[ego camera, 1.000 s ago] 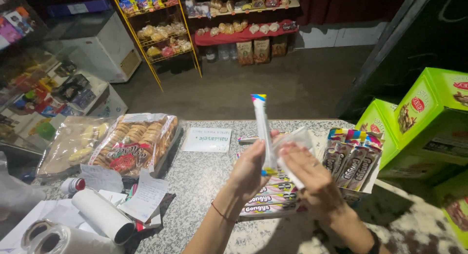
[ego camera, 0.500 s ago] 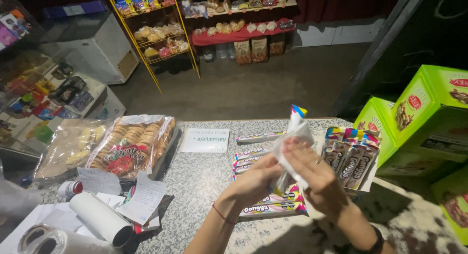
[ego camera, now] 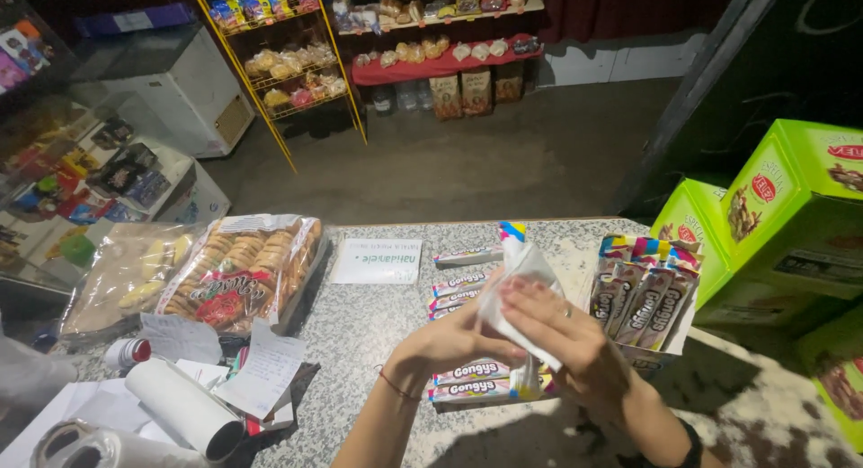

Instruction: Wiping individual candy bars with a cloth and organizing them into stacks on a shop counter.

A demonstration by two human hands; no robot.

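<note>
Hands, left (ego camera: 454,338) and right (ego camera: 562,338), grasp a cloth-wrapped candy stick (ego camera: 519,284) mid-wipe, more candy sticks (ego camera: 460,285) lying beneath on the counter (ego camera: 369,320).

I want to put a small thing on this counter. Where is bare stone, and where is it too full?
Bare stone lies between the biscuit bag and the loose snack bars, below the white card. A bare patch also shows at the far right, beside the open display box. The left corner is crowded with paper rolls and notes.
</note>
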